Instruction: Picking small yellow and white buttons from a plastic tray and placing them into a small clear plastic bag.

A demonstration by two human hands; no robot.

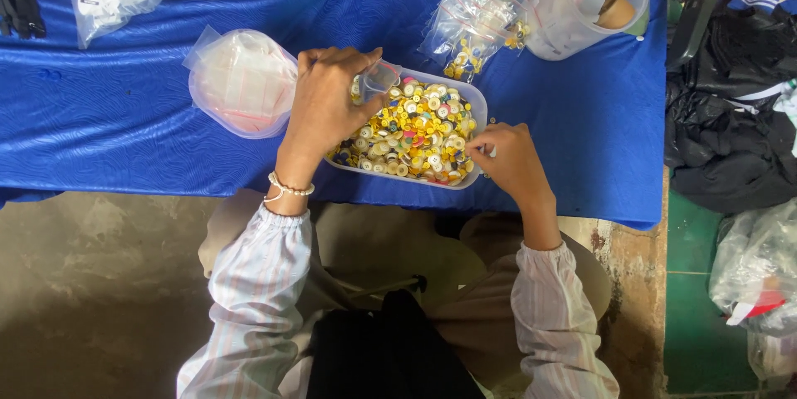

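Head view | left hand (328,104) fingers pinch small clear bag (379,79) | right hand (506,162) fingers pinched over button tub (477,104)

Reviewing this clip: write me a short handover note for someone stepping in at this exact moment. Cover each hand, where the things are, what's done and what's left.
Left hand: over the left end of the tray of buttons, holding a small clear bag by its mouth.
Right hand: at the tray's right rim, fingertips pinched as if on a button; too small to confirm.
Things: tray sits on the blue cloth; tub of empty small bags to its left; filled button bags and a clear jug behind it, to the right.
Done: several bags already filled.
Left: the tray is still heaped with mixed buttons, and the held bag looks near empty.
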